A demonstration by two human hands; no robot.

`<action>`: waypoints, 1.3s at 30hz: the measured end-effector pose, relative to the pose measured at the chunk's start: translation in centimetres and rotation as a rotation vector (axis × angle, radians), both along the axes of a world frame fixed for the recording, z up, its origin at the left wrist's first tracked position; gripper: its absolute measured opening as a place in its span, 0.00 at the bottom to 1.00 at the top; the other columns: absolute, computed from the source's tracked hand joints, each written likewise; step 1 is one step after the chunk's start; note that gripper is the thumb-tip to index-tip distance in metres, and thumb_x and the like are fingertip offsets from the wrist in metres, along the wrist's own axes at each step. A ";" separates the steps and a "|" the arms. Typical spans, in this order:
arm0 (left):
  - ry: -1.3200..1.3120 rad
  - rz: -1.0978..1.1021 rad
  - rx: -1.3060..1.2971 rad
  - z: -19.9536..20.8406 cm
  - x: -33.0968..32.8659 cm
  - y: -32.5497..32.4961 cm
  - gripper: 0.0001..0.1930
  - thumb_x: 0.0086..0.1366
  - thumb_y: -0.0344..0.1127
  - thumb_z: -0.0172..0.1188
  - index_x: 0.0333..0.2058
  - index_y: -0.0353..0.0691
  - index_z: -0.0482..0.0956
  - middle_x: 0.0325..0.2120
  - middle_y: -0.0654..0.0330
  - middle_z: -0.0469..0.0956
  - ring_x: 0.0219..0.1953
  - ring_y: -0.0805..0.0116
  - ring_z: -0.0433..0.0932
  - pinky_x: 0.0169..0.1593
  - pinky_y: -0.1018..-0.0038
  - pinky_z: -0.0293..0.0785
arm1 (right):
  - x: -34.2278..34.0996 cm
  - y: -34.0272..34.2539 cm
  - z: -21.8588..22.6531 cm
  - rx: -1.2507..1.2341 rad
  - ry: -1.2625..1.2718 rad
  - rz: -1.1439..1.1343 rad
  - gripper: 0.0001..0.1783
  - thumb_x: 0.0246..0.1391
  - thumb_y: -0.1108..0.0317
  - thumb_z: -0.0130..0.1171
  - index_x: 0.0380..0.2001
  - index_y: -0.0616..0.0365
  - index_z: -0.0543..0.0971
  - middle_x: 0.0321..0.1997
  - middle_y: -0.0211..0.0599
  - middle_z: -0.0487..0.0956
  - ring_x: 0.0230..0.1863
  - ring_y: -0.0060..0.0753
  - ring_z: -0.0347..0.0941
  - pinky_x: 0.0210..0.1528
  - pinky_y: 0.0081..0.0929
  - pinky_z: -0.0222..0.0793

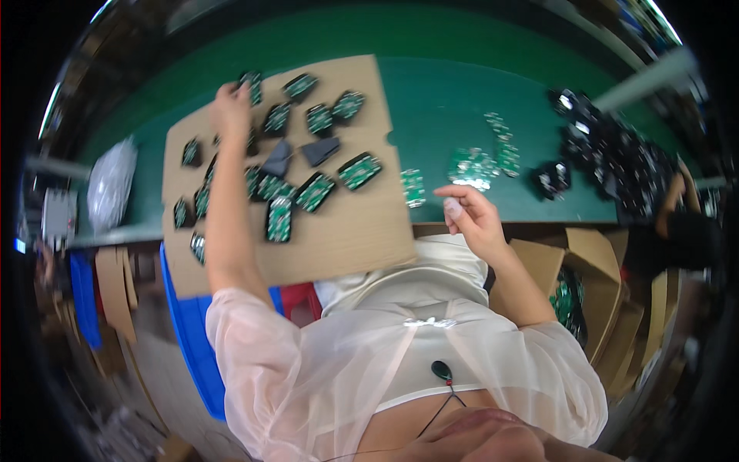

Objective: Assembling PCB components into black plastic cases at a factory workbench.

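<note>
My left hand reaches to the far left of a cardboard sheet. Its fingers are closed at a small black housing with a green circuit board. Several more such housings lie over the sheet, among them one with its green board face up. Two dark grey empty-looking casings sit near the middle. My right hand hovers by the table's near edge, index finger stretched out and nothing visible in it. White material covers a fingertip. Beside it lies a bare green circuit board.
More green boards form a pile and a row on the green table. Shiny black parts are heaped at the right, near another person's arm. A clear plastic bag lies at left; an open carton stands below right.
</note>
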State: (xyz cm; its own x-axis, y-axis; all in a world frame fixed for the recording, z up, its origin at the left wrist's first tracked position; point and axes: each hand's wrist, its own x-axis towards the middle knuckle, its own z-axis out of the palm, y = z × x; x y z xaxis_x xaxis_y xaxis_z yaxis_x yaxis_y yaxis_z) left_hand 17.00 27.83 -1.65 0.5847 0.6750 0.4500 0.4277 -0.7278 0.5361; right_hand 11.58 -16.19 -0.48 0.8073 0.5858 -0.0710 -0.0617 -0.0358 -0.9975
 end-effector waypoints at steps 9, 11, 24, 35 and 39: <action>0.346 0.040 0.249 -1.4 0.2 1.4 0.18 0.58 0.47 0.53 0.39 0.38 0.76 0.38 0.48 0.75 0.42 0.50 0.72 0.46 0.59 0.67 | 10.6 -12.7 3.1 -0.693 -0.843 -0.866 0.10 0.49 0.68 0.56 0.38 0.53 0.76 0.26 0.28 0.71 0.25 0.23 0.67 0.28 0.19 0.63; 0.058 -0.100 0.348 0.2 -1.1 -0.9 0.15 0.59 0.40 0.54 0.42 0.38 0.73 0.39 0.50 0.74 0.43 0.52 0.71 0.47 0.63 0.65 | 10.7 -15.1 4.2 -0.997 -0.826 -0.735 0.12 0.49 0.64 0.56 0.39 0.50 0.75 0.28 0.29 0.71 0.26 0.26 0.69 0.29 0.24 0.65; -0.129 -0.831 -0.273 2.4 -11.0 -25.2 0.09 0.56 0.24 0.52 0.37 0.34 0.74 0.42 0.53 0.73 0.47 0.60 0.69 0.53 0.68 0.62 | 4.9 -13.3 -2.1 -0.970 -1.046 -0.725 0.09 0.45 0.63 0.59 0.31 0.50 0.75 0.28 0.29 0.71 0.30 0.34 0.69 0.26 0.33 0.65; -0.083 -1.038 -1.578 0.8 -8.7 -34.7 0.21 0.64 0.32 0.48 0.54 0.34 0.56 0.45 0.48 0.66 0.44 0.62 0.72 0.41 0.71 0.76 | 0.6 -7.6 -0.4 -0.474 -1.267 -0.238 0.13 0.37 0.73 0.60 0.32 0.52 0.78 0.29 0.32 0.71 0.29 0.34 0.69 0.26 0.29 0.66; -0.035 -0.996 -1.526 1.1 -9.6 -32.9 0.19 0.63 0.29 0.47 0.52 0.32 0.58 0.42 0.49 0.68 0.38 0.65 0.75 0.39 0.73 0.77 | -0.1 -5.7 -0.6 -0.235 -1.144 -0.342 0.17 0.39 0.71 0.62 0.38 0.54 0.76 0.34 0.34 0.72 0.32 0.33 0.70 0.29 0.27 0.67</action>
State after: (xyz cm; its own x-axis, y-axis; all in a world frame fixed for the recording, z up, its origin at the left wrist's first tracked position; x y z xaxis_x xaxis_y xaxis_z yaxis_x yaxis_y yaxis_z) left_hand 7.39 -5.06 -0.50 0.9859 -0.0953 -0.1376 0.1647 0.4052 0.8993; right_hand 11.44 -21.90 -1.10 0.5837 0.3988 0.7073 0.8075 -0.3768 -0.4539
